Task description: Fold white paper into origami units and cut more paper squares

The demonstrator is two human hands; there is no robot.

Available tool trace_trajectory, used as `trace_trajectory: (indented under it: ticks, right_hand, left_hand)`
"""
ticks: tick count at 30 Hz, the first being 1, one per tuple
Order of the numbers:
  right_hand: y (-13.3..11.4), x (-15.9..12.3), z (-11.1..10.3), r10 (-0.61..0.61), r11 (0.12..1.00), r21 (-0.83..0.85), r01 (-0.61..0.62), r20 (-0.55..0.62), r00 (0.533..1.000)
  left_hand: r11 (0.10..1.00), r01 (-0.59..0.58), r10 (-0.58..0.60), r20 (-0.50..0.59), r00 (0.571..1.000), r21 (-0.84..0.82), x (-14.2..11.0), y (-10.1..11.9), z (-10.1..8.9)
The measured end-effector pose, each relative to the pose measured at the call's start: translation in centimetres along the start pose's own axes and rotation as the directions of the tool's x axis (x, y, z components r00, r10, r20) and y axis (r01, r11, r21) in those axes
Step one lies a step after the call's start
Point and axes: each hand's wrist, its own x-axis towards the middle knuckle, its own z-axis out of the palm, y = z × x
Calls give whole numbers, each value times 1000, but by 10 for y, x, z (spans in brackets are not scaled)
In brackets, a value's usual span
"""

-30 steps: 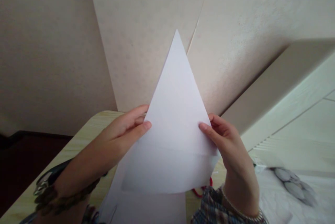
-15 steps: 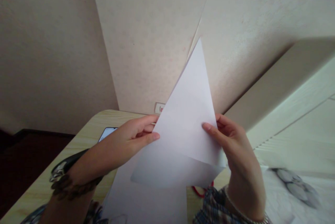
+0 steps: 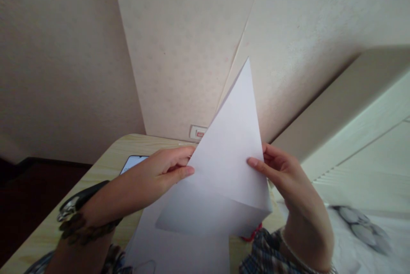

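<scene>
A folded sheet of white paper is held up over the table, its pointed corner toward the wall and its lower part bent in shade. My left hand pinches the left edge, thumb in front and fingers behind. On the right edge my right hand grips it the same way, thumb pressed on the front face. Below lies more white paper, partly covered by the held sheet.
A phone lies on the wooden table, partly behind my left forearm. A dark object with shiny metal is beside that wrist. Something red shows near my right sleeve. A wall switch sits behind the table.
The held paper has come down slightly, its tip lower and a little to the right. Both hands keep their hold; my right hand has lowered slightly.
</scene>
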Motion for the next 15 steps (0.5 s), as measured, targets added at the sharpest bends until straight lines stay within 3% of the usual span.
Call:
trace_trajectory:
  ticks: [3, 6, 10, 12, 15]
  right_hand:
    - [1, -1, 0, -13, 1000, -11, 13, 37, 999]
    - [1, -3, 2, -37, 999, -32, 40, 90, 995]
    - [-3, -6, 9, -149, 988, 42, 146, 79, 986]
    - [-5, -7, 13, -172, 981, 95, 167, 42, 984]
    - [-5, -7, 18, -184, 977, 107, 187, -29, 982]
  left_hand:
    - [996, 23, -25, -24, 999, -91, 0, 1, 2]
    - [1000, 9, -8, -71, 997, 14, 1, 5, 2]
    - [977, 15, -28, 57, 998, 214, 0, 11, 0]
    - [968, 36, -69, 126, 990, 248, -2, 12, -1]
    - [961, 42, -85, 147, 985, 273, -4, 12, -2]
